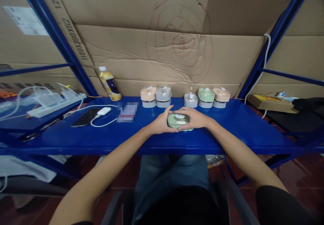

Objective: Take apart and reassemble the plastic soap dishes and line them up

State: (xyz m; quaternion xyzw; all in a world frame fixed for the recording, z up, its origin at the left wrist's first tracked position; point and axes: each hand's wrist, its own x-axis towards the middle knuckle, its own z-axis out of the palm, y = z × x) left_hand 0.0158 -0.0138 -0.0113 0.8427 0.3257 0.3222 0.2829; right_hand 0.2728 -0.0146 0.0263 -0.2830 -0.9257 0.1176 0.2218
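A green lidded container (178, 120) with a round white label on top is held near the front of the blue table (121, 139). From one side my left hand (163, 122) grips it, fingers curved round its edge. My right hand (196, 118) wraps the opposite side, thumb along the front. Part of a light green piece shows beneath the right thumb. Behind the hands stand stacked containers of the same kind: a peach one (149, 94) and a grey one (163, 94) at left, then a single grey one (190, 100), a green one (206, 95) and another peach one (221, 95).
A yellow drink bottle (110, 84) stands at the back left. Closer lie a black phone (86, 117), a white charger (104, 111) with its cable and a blurred-out item (128, 112). A cardboard wall (121, 46) closes the back, with blue posts (263, 57) at the sides.
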